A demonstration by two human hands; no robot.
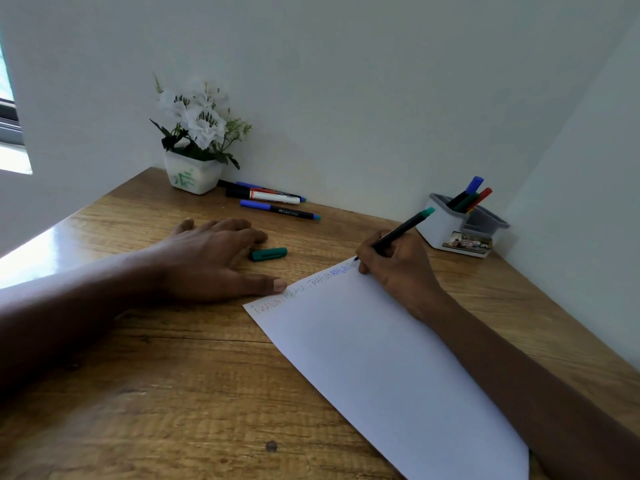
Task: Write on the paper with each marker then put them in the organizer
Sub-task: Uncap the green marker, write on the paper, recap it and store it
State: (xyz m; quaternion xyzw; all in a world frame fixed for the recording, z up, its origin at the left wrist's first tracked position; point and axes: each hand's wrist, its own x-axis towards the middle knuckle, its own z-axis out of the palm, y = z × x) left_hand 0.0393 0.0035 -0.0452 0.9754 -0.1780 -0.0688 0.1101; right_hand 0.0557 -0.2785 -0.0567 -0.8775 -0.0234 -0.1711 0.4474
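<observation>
Marker (399, 233), slim black, pinched in right hand (398, 271) grip, tip on paper (381, 358); left hand (207, 258) spread.

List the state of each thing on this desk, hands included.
green marker, uncapped, tip at the paper's top corner.
green cap, off, lying on desk.
paper, flat, writing along top edge.
organizer, upright, holding several markers.
loose markers, capped, lying on desk.
right hand, gripping green marker.
left hand, resting on desk, holding nothing.
</observation>
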